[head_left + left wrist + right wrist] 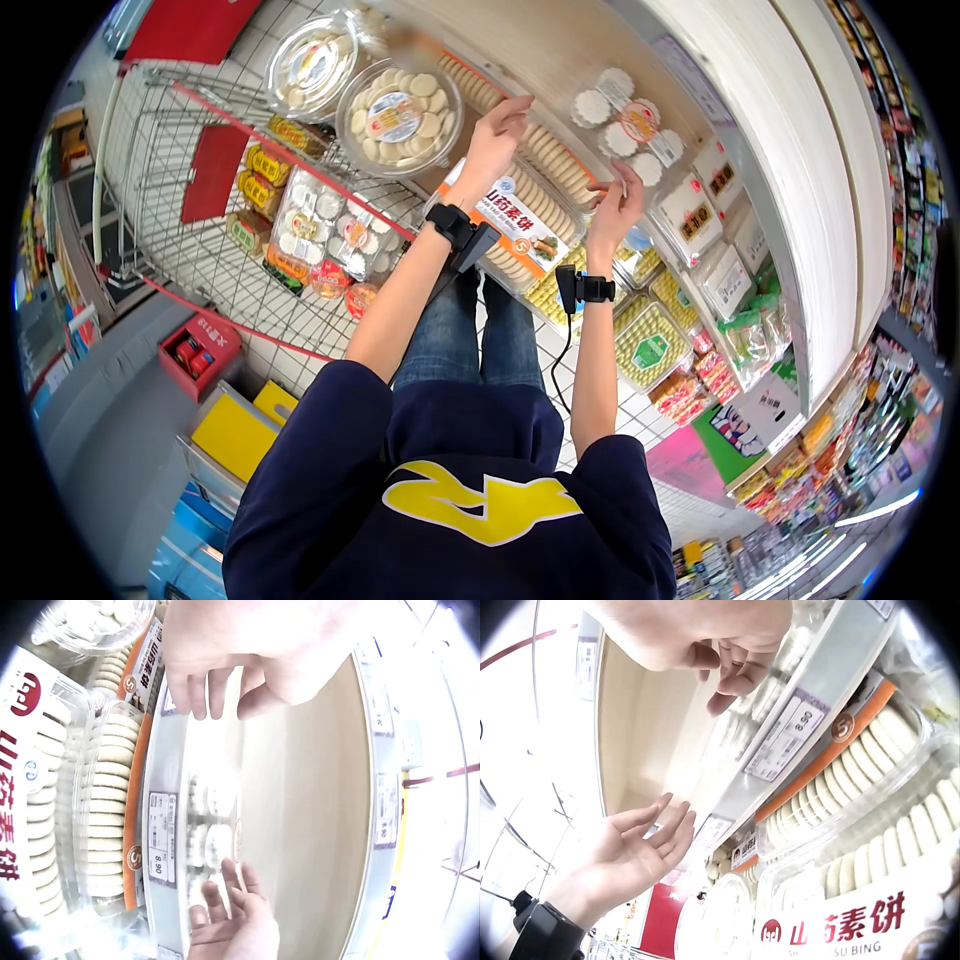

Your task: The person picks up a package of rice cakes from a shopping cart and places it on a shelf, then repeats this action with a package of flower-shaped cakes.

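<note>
Both hands are raised over a store shelf and hold nothing. The left hand [497, 140] hovers above clear boxes of round pale biscuits [545, 215], its fingers loosely bent; in the right wrist view the left hand [641, 851] shows its palm with fingers extended. The right hand [615, 210] is beside the same boxes, near white round cakes [630, 125] in clear packs. In the left wrist view the right hand [236, 922] has its fingers spread and slightly bent. A white label with red characters [520, 222] lies across one biscuit box.
A shopping cart [165, 215] holding several packages stands at the left. Round tubs of pale biscuits [400, 118] sit beside the boxes. Packs of green items [650, 345] lie at the right. Price tags [161, 836] line the shelf edge, and a red box [200, 355] is on the floor.
</note>
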The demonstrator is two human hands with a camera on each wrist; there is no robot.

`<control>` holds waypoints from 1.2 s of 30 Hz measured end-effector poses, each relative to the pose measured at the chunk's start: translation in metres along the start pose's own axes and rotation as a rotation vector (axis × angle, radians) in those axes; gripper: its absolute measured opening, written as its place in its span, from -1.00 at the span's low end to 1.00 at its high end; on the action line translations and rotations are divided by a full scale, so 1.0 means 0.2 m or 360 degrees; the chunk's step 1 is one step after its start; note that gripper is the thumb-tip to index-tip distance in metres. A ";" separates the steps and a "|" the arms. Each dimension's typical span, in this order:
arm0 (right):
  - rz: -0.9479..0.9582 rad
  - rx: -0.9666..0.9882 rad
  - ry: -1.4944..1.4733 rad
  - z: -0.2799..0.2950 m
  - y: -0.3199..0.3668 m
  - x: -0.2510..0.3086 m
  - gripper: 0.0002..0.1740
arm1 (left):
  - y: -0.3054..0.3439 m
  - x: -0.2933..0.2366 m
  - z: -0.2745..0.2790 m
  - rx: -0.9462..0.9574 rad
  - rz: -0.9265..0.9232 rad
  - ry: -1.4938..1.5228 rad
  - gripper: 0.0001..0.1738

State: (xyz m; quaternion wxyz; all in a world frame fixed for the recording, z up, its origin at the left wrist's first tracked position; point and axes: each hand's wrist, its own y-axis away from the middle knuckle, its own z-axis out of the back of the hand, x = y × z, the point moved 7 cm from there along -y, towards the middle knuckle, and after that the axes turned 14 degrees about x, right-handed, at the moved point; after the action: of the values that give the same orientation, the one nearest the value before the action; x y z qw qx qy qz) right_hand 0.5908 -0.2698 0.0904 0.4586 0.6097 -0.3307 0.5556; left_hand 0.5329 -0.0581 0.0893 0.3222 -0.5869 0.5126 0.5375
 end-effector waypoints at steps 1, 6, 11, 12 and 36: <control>-0.0001 0.0043 0.0003 -0.06 0.00 0.01 -0.74 | 0.03 0.00 0.05 -0.0042 -0.0006 0.0003 -0.57; 0.0068 0.0306 -0.0101 -0.39 0.03 0.03 -0.75 | 0.27 -0.02 0.28 -0.0213 -0.0018 0.0247 -0.58; 0.0038 0.0628 -0.0019 -0.73 0.09 0.01 -0.78 | 0.56 -0.08 0.54 -0.0476 -0.0022 0.0248 -0.58; -0.0002 0.0715 -0.0056 -0.81 0.11 0.00 -0.79 | 0.63 -0.10 0.59 -0.0542 -0.0096 0.0201 -0.57; -0.0154 0.1854 0.0190 -1.85 0.79 -0.28 -0.71 | 2.14 0.55 0.95 -0.1697 0.0082 0.0883 -0.58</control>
State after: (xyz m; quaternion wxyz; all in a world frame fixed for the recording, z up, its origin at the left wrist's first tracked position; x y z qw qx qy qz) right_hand 0.2990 0.0102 0.0519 0.0906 0.7433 0.0837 0.6575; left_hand 0.0587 -0.0248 0.0169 -0.1755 -0.7734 0.2514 0.5549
